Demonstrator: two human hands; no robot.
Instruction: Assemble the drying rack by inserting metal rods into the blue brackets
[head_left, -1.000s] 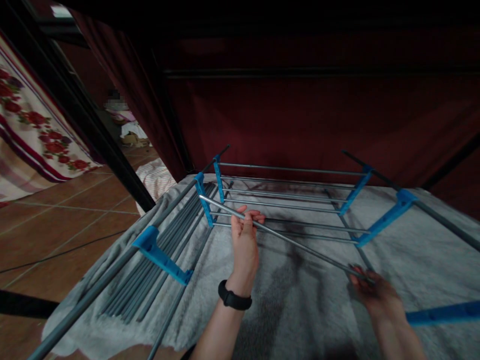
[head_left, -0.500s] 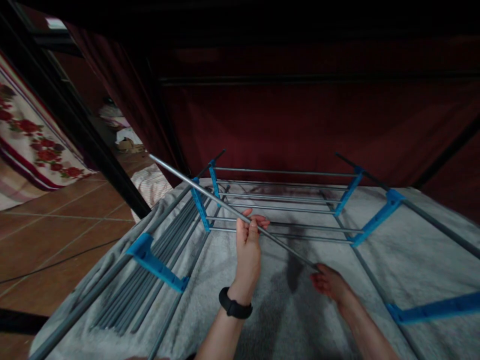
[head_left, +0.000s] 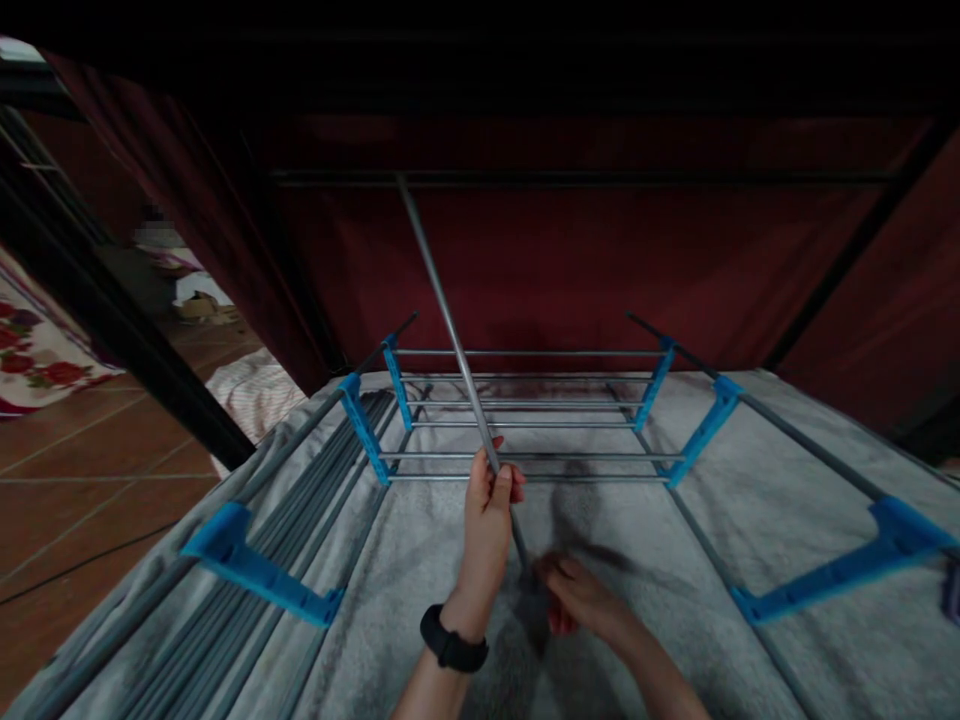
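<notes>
A long grey metal rod [head_left: 456, 335] slants up and away in front of me. My left hand [head_left: 491, 505], with a black band on its wrist, is closed around the rod below its middle. At the rod's lower end my right hand [head_left: 581, 595] is closed, its fingertips at the tip. Behind and around my hands stands a partly assembled rack frame of grey tubes. Blue plastic brackets [head_left: 259, 575] join its long side tubes, and several thin crossbars [head_left: 525, 456] span the far part.
Several loose grey rods [head_left: 300, 525] lie inside the frame's left side. Beneath everything is a grey blanket [head_left: 637, 540] on a bed. Dark bed posts [head_left: 127, 300] and a maroon curtain [head_left: 600, 260] enclose the far side. Tiled floor [head_left: 90, 490] shows at left.
The rod has swung from a low leftward slant to a steeper one, its far end now higher. My right hand has moved left and down, closer to my left hand. The view has shifted slightly.
</notes>
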